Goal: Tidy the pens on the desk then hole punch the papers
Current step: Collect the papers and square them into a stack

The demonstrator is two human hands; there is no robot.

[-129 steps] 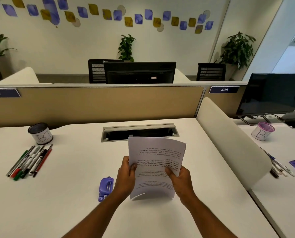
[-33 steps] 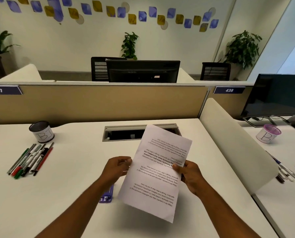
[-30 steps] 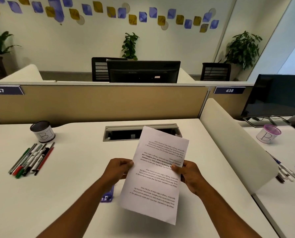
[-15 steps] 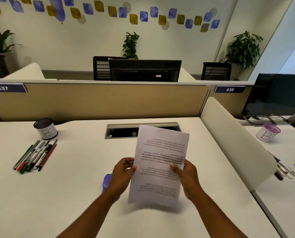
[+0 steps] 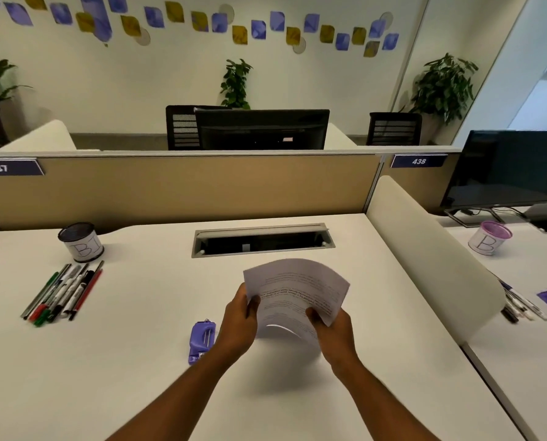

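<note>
Both hands hold the printed papers (image 5: 297, 291) above the middle of the white desk (image 5: 138, 361). My left hand (image 5: 238, 323) grips their left edge and my right hand (image 5: 332, 329) their right edge. The sheets bow upward and their lower end curls under. A purple hole punch (image 5: 201, 340) lies on the desk just left of my left wrist. Several pens (image 5: 63, 292) lie side by side at the far left, in front of a black cup marked "BJ" (image 5: 81, 241).
A cable slot (image 5: 262, 239) is set into the desk behind the papers, before the tan partition (image 5: 186, 186). A cream divider (image 5: 431, 249) bounds the right side. The neighbouring desk holds a purple cup (image 5: 489, 237), pens (image 5: 522, 305) and a monitor (image 5: 507, 168).
The papers went from a tilted, upright hold to a lower, bowed one, their top bending toward the desk. Both hands kept their grip and dropped slightly.
</note>
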